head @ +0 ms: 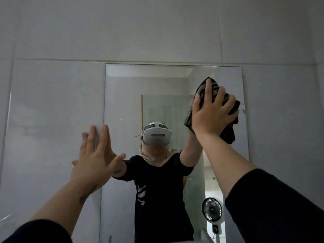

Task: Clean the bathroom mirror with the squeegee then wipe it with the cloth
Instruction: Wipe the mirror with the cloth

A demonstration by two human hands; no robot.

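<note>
— Mirror (122, 106) first: where is it, and what's on it?
— It is fixed to the tiled wall (52, 102), straight ahead of both hands. The right hand (210, 113) spreads its fingers over a dark striped cloth (229, 132), pressing it flat against the glass near the upper right corner. The left hand (95, 158) is open and empty, palm toward the mirror's left edge, seemingly braced there; I can't tell whether it touches.
— How will the things handle?
— The cloth looks soft and limp; its lower end hangs loose under the right hand, so I'd bunch it under the palm. The glass is rigid, smooth and breakable, so I'd judge even, moderate pressure best.
— Counts?
— One mirror, one cloth, two hands. No squeegee in view, so likely the wiping stage. A few specks sit just right of the cloth.
</note>
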